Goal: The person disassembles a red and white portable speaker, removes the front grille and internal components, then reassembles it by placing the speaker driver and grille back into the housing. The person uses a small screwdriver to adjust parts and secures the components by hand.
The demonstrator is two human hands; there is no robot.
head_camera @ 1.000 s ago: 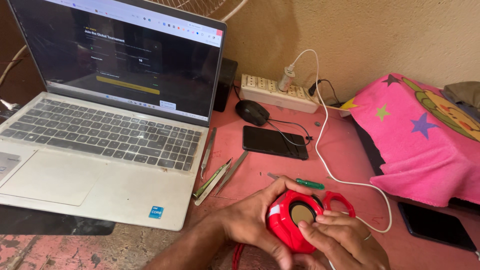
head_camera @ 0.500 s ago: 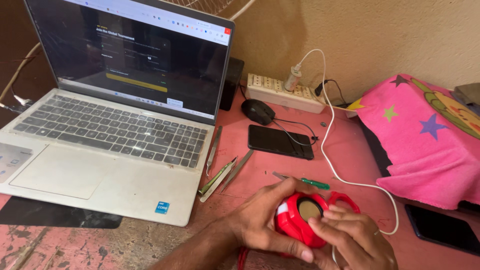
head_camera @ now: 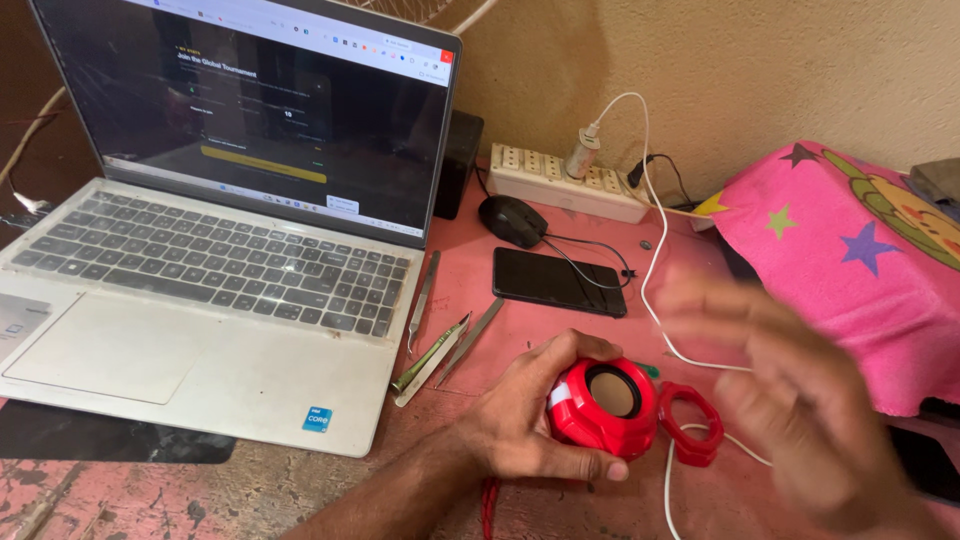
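Note:
My left hand (head_camera: 525, 420) grips a small round red speaker (head_camera: 603, 408) on the pink table; its round cone faces up and to the right. A loose red ring-shaped part (head_camera: 692, 424) lies just right of the speaker. My right hand (head_camera: 800, 410) hovers blurred above and to the right of the ring, fingers spread, holding nothing. A red cord (head_camera: 489, 498) trails from under my left wrist.
An open silver laptop (head_camera: 200, 300) fills the left. Tweezers and thin metal tools (head_camera: 440, 335) lie beside it. A black phone (head_camera: 559, 282), black mouse (head_camera: 513, 221) and white power strip (head_camera: 565, 182) sit behind. A white cable (head_camera: 650, 270) crosses the table. Pink star-patterned cloth (head_camera: 850, 250) lies right.
My right hand has come off the speaker and lifted away to the right, fingers spread. The red ring now lies free beside the speaker. My left hand keeps its hold.

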